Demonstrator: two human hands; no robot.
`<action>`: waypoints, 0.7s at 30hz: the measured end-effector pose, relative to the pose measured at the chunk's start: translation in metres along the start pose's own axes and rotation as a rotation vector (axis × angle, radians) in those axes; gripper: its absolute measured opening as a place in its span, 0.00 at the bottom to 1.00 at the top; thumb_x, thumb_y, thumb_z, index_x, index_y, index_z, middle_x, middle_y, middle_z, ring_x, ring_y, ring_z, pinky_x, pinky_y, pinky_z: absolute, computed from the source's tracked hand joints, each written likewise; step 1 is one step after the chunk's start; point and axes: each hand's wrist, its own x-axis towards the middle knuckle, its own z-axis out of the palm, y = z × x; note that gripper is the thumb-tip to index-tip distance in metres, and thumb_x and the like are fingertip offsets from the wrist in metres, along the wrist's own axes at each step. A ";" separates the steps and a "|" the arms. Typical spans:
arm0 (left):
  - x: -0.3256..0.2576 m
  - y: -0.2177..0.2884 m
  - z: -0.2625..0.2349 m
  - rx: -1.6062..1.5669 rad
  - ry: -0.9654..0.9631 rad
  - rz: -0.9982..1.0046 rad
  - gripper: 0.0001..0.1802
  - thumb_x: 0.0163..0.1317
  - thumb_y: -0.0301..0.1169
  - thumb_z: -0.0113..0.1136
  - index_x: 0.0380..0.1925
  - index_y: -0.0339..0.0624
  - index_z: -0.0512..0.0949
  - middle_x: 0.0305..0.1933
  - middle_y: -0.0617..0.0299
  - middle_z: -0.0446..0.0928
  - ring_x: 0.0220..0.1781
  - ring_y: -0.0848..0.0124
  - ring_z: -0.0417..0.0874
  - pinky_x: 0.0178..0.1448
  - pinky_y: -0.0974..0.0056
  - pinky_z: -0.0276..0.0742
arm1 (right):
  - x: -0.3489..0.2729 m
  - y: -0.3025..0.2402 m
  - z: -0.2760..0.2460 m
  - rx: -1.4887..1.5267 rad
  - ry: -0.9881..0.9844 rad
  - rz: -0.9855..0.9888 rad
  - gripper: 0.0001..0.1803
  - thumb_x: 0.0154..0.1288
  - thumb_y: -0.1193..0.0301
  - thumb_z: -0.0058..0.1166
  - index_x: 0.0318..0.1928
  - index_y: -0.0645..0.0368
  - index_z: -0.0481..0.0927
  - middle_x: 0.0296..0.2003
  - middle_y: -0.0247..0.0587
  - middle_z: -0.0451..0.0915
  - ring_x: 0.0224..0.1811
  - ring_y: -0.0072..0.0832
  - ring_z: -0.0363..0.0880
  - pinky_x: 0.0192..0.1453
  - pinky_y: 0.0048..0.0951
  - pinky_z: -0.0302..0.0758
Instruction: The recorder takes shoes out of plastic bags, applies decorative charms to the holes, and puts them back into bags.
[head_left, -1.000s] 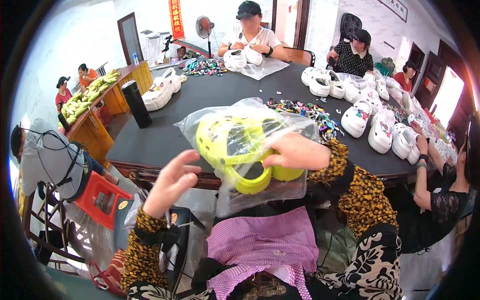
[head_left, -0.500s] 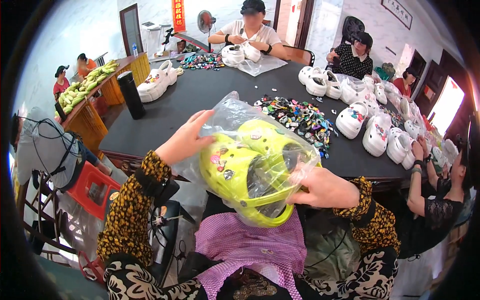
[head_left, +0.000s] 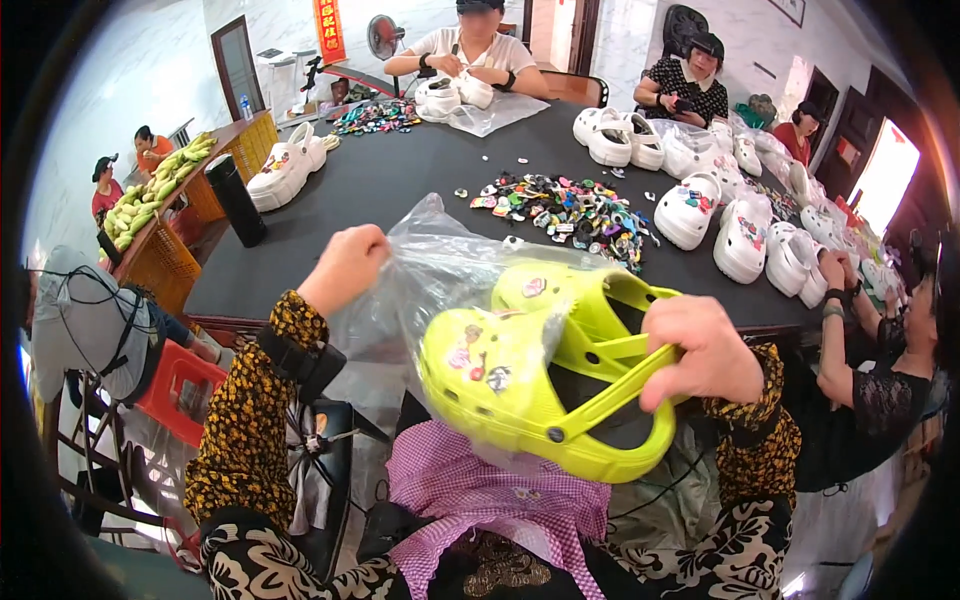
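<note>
A pair of lime-green clogs (head_left: 500,395) with small charms on the toes hangs above my lap at the table's near edge. Their toe ends lie inside a clear plastic bag (head_left: 420,270), while the heels and straps stick out bare at the right. My left hand (head_left: 345,270) is closed on the bag's far left part, pulling the film taut. My right hand (head_left: 700,350) grips the clogs by their heel straps, thumb on the near strap.
A heap of small colourful shoe charms (head_left: 570,215) lies on the dark table (head_left: 380,200). White clogs (head_left: 740,240) line its right side, where a co-worker's hands (head_left: 840,275) handle some. A black bottle (head_left: 237,200) stands at the left. Two people sit across the table.
The clogs have come partway out of the bag, heels first, and shifted right. My left hand has closed on the film and moved left; my right hand now holds the bare straps.
</note>
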 end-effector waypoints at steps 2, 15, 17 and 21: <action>0.006 -0.022 0.002 0.174 0.180 0.022 0.09 0.58 0.29 0.53 0.29 0.34 0.77 0.29 0.44 0.79 0.36 0.47 0.80 0.41 0.53 0.75 | -0.011 0.010 -0.003 0.063 0.126 0.155 0.36 0.48 0.36 0.57 0.19 0.61 0.69 0.20 0.39 0.70 0.21 0.34 0.70 0.26 0.31 0.64; 0.014 -0.097 -0.043 -0.160 0.498 -0.515 0.14 0.59 0.30 0.52 0.38 0.29 0.78 0.26 0.55 0.79 0.22 0.73 0.79 0.29 0.67 0.75 | -0.041 -0.001 -0.030 0.903 0.757 0.459 0.31 0.67 0.45 0.48 0.37 0.66 0.79 0.30 0.40 0.80 0.29 0.23 0.78 0.33 0.25 0.74; 0.028 -0.084 -0.033 -0.237 0.442 -0.385 0.16 0.59 0.30 0.53 0.43 0.30 0.77 0.27 0.55 0.79 0.24 0.73 0.79 0.31 0.68 0.75 | -0.023 -0.030 -0.039 0.986 0.876 0.495 0.31 0.68 0.46 0.47 0.40 0.67 0.78 0.32 0.41 0.81 0.31 0.24 0.80 0.34 0.25 0.76; 0.007 -0.058 -0.024 0.176 0.471 -0.071 0.23 0.57 0.30 0.56 0.54 0.34 0.71 0.47 0.43 0.73 0.46 0.59 0.76 0.48 0.61 0.72 | 0.008 -0.015 -0.034 1.300 0.836 0.426 0.32 0.70 0.49 0.45 0.50 0.71 0.76 0.42 0.47 0.82 0.39 0.28 0.83 0.43 0.29 0.79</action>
